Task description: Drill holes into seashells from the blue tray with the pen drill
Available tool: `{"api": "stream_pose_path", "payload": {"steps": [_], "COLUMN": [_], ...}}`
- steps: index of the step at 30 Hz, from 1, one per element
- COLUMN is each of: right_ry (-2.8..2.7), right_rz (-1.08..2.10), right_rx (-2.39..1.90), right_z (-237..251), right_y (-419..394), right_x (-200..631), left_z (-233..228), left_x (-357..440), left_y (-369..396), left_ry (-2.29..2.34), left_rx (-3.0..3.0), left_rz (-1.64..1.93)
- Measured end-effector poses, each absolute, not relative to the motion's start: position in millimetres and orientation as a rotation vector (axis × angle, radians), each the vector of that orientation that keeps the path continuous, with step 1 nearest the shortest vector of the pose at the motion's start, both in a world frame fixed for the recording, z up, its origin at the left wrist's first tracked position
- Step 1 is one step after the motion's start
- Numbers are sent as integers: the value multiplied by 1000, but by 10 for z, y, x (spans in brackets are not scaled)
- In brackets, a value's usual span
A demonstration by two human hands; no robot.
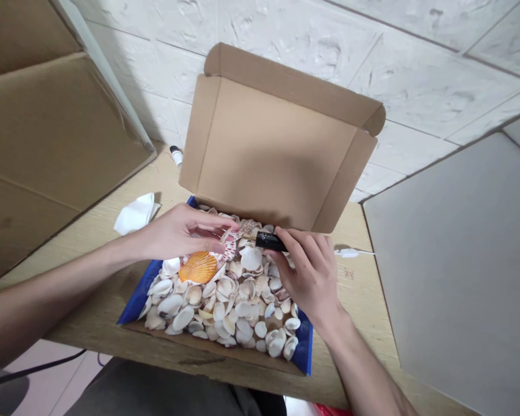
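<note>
Wooden table [364, 289]; one shell box [303, 352]; left hand [177, 234] pinches one shell [229, 245]; right hand [309, 274] grips one black tool [269, 241]

The person is showing two bare forearms with no sleeves, watch or rings in view; the left hand [179, 232] and right hand [312, 277] are ungloved. Grey fabric is covering the lap at the lower centre of the frame.
</note>
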State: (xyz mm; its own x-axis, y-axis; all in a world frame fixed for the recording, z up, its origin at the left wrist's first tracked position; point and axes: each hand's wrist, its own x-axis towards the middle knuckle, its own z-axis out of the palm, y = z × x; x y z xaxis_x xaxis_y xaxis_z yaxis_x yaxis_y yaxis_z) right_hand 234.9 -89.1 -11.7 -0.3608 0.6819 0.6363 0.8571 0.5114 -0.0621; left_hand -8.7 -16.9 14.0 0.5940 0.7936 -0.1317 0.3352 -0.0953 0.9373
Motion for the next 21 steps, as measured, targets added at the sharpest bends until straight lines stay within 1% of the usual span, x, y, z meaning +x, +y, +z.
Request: {"api": "stream_pose_path", "payload": {"steps": [7,21], "right_ry": [-2224,-2139], "right_rz": [-233,-349], "right_rx": [-1299,-1246], "right_z": [-130,-114], "right_y": [-896,-890], "right_x": [2326,2351], "left_z": [148,141], "left_x": [-86,-104], "left_y": [-157,-172], "left_ry": [967,939], "left_rx": [1680,1705], "left_rz": [495,454]}}
